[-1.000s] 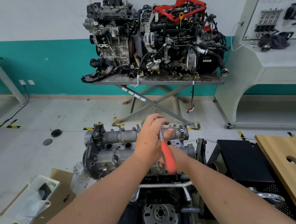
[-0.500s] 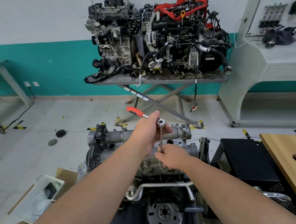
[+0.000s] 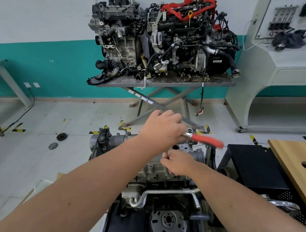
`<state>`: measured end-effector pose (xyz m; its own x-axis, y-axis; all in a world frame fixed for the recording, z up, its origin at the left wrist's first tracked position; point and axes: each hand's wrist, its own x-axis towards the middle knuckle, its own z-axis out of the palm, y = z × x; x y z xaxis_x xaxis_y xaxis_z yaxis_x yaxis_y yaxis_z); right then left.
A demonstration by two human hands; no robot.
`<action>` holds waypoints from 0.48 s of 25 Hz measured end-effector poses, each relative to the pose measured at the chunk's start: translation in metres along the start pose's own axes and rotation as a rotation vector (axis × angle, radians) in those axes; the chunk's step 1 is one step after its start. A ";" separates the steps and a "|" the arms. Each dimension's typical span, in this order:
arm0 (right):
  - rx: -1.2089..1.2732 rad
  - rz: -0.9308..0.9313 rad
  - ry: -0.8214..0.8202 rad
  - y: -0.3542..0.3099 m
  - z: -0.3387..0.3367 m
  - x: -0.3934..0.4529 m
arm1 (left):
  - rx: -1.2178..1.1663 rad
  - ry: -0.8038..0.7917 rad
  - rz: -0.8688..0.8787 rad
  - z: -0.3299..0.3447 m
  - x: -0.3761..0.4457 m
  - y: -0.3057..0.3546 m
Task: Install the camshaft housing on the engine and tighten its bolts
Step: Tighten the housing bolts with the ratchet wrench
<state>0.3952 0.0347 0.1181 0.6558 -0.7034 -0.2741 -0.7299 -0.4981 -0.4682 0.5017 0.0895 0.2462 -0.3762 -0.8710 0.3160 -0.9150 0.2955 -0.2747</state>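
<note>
The grey camshaft housing [image 3: 114, 141] lies across the top of the engine [image 3: 155, 171] in front of me. My left hand [image 3: 163, 128] grips the head end of a ratchet whose red handle [image 3: 207, 141] points right, blurred. Below it, my right hand [image 3: 180, 163] pinches the thin extension bar [image 3: 166, 153] that stands upright on the housing. The bolt and socket under the bar are hidden by my right hand.
A flywheel [image 3: 168, 222] and a silver pipe [image 3: 164, 193] sit low on the engine. A black crate [image 3: 255, 165] and a wooden board [image 3: 302, 167] stand to the right. Two engines [image 3: 161, 38] rest on a lift table behind. A cardboard box [image 3: 36, 189] lies left on the floor.
The ratchet's red handle swung from pointing toward me, to the far left, then round to the right. My right hand stayed on the extension bar.
</note>
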 end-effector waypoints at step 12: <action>-0.049 -0.025 -0.060 0.001 0.003 0.002 | -1.642 0.638 -0.839 0.044 -0.014 0.047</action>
<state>0.3962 0.0347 0.1147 0.6834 -0.6595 -0.3130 -0.7206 -0.5407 -0.4341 0.4706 0.0981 0.1891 0.5130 -0.8276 0.2281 0.0550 0.2969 0.9533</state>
